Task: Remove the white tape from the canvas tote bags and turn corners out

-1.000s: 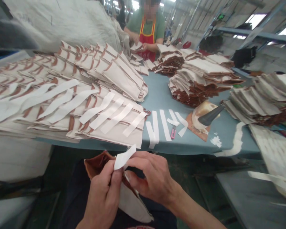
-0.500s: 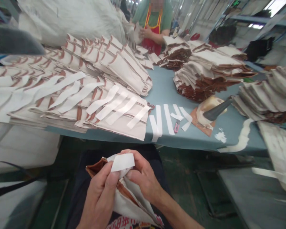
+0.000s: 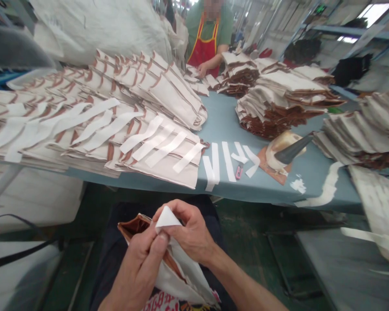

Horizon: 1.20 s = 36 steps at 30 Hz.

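Over my lap I hold a cream cloth pouch with a brown lining (image 3: 178,276). My left hand (image 3: 139,268) pinches its upper edge together with a white strip (image 3: 166,217) that sticks up between my fingers. Beside it, my right hand (image 3: 188,233) closes on the same edge and on the strip from the right. Both hands touch each other at the fingertips. More white strips (image 3: 228,162) lie on the blue table (image 3: 220,125) just beyond my hands.
Rows of cream pouches with white strips on them (image 3: 94,125) cover the table's left half. Stacks of pouches (image 3: 278,103) stand at the right. A dark cone on a plate-like pad (image 3: 287,151) and a small pink tool (image 3: 238,171) lie near the front edge. A person in a red apron (image 3: 207,39) works across the table.
The white strip has been folded down from a long flag to a short tip between my fingers. My hands stayed over my lap.
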Each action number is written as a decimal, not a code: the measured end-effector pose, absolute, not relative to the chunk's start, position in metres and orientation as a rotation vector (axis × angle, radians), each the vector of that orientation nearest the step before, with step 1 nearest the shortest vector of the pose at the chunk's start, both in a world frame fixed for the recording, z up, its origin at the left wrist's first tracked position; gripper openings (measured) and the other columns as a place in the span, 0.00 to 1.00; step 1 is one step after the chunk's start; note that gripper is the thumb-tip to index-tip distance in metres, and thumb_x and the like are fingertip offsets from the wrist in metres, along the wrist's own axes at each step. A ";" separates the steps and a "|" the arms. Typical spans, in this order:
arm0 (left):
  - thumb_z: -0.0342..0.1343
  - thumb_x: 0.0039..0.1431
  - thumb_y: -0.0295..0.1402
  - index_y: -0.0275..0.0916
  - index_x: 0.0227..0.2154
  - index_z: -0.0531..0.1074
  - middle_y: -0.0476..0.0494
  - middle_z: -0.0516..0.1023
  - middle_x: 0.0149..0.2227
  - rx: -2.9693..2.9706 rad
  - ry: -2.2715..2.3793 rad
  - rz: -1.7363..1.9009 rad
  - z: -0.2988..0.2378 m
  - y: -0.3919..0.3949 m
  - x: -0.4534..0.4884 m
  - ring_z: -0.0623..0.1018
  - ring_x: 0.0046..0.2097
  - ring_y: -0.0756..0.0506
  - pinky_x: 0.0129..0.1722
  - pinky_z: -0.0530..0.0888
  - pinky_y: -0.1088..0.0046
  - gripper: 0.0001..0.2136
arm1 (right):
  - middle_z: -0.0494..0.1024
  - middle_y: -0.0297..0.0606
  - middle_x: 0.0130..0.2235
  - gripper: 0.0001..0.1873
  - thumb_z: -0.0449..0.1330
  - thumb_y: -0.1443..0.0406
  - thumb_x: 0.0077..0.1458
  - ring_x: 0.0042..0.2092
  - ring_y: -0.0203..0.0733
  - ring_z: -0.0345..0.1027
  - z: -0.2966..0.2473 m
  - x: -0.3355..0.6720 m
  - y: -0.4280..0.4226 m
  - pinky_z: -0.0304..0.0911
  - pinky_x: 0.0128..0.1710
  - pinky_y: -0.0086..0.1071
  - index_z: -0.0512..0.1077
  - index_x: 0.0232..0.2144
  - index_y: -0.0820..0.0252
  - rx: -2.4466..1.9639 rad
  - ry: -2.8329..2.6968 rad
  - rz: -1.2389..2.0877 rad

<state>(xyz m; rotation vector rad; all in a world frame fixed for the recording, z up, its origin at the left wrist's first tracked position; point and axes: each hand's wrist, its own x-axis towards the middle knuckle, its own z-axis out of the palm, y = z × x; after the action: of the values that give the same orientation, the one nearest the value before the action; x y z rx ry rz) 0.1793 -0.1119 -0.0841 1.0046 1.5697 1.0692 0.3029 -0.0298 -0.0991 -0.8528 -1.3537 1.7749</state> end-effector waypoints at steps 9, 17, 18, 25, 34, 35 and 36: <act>0.54 0.68 0.52 0.39 0.23 0.74 0.49 0.74 0.22 1.023 1.496 1.013 -0.090 -0.107 0.179 0.70 0.26 0.46 0.26 0.68 0.73 0.23 | 0.75 0.30 0.27 0.19 0.70 0.50 0.57 0.26 0.33 0.66 -0.086 0.297 -0.024 0.64 0.29 0.26 0.71 0.32 0.58 -0.902 -1.272 1.858; 0.51 0.70 0.51 0.41 0.25 0.76 0.44 0.79 0.23 1.082 1.639 1.018 -0.109 -0.117 0.182 0.78 0.29 0.41 0.30 0.74 0.69 0.23 | 0.76 0.32 0.26 0.26 0.72 0.44 0.54 0.26 0.34 0.69 -0.079 0.288 -0.030 0.65 0.26 0.25 0.70 0.33 0.58 -0.931 -1.094 1.955; 0.51 0.70 0.50 0.41 0.26 0.77 0.44 0.80 0.24 1.086 1.637 1.024 -0.109 -0.117 0.183 0.79 0.30 0.41 0.30 0.74 0.69 0.23 | 0.76 0.32 0.26 0.26 0.72 0.44 0.54 0.25 0.33 0.67 -0.079 0.287 -0.030 0.64 0.25 0.25 0.70 0.33 0.58 -0.947 -1.093 1.945; 0.55 0.68 0.48 0.42 0.40 0.78 0.52 0.79 0.23 0.870 1.640 1.096 -0.106 -0.128 0.183 0.78 0.25 0.45 0.26 0.72 0.73 0.15 | 0.66 0.23 0.20 0.20 0.69 0.50 0.57 0.20 0.29 0.52 -0.087 0.285 -0.033 0.53 0.21 0.24 0.69 0.32 0.58 -1.139 -1.144 1.842; 0.63 0.59 0.49 0.40 0.29 0.78 0.52 0.76 0.22 0.741 1.663 1.123 -0.080 -0.114 0.158 0.72 0.23 0.49 0.22 0.67 0.78 0.16 | 0.74 0.30 0.23 0.10 0.61 0.60 0.61 0.25 0.34 0.62 -0.067 0.305 -0.032 0.53 0.25 0.27 0.75 0.30 0.58 -1.389 -1.780 1.508; 0.64 0.58 0.49 0.40 0.26 0.77 0.53 0.74 0.21 0.738 1.636 1.106 -0.076 -0.111 0.158 0.70 0.22 0.50 0.23 0.67 0.78 0.17 | 0.74 0.30 0.24 0.09 0.61 0.61 0.61 0.25 0.34 0.62 -0.063 0.306 -0.032 0.53 0.25 0.27 0.75 0.30 0.58 -1.384 -1.820 1.505; 0.65 0.57 0.49 0.39 0.24 0.75 0.53 0.73 0.20 0.735 1.609 1.090 -0.074 -0.108 0.157 0.68 0.22 0.51 0.23 0.66 0.79 0.18 | 0.74 0.30 0.24 0.10 0.61 0.61 0.62 0.25 0.34 0.63 -0.060 0.308 -0.031 0.54 0.25 0.27 0.75 0.30 0.58 -1.374 -1.847 1.509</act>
<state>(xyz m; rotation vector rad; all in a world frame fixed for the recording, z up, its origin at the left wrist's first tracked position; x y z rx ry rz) 0.1574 -0.1081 -0.0739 0.7354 1.6090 1.0897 0.3075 -0.0312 -0.0601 -1.3738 -1.8474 1.5086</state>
